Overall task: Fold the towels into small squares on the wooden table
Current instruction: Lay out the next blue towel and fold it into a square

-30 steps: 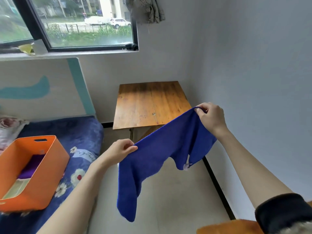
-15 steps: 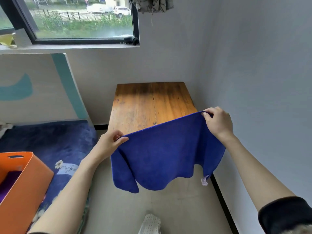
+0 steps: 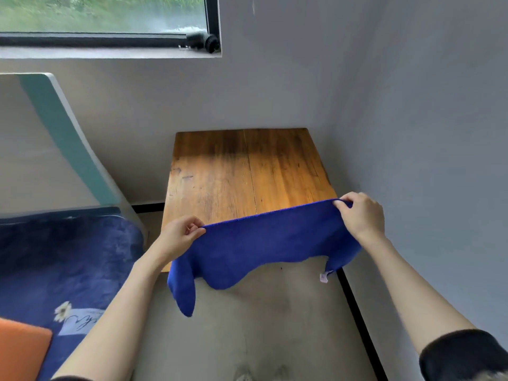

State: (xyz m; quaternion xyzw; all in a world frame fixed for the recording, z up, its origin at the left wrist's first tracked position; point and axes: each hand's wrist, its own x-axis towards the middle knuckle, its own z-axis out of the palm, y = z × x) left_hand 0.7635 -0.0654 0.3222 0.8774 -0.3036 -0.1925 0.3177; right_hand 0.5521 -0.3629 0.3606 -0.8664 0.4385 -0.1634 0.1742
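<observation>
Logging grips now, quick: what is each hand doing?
Left hand: pinches the towel corner.
Right hand: grips the other corner.

A blue towel (image 3: 264, 243) hangs stretched between two hands above the near edge of a wooden table (image 3: 242, 171) set in the corner of grey walls. The left hand (image 3: 180, 237) pinches the towel's top left corner, and the right hand (image 3: 361, 215) pinches the top right corner. A small pale tag (image 3: 324, 277) dangles from the towel's lower right. A bed with a dark blue floral cover (image 3: 63, 265) lies to the left, an orange box (image 3: 22, 350) on it.
</observation>
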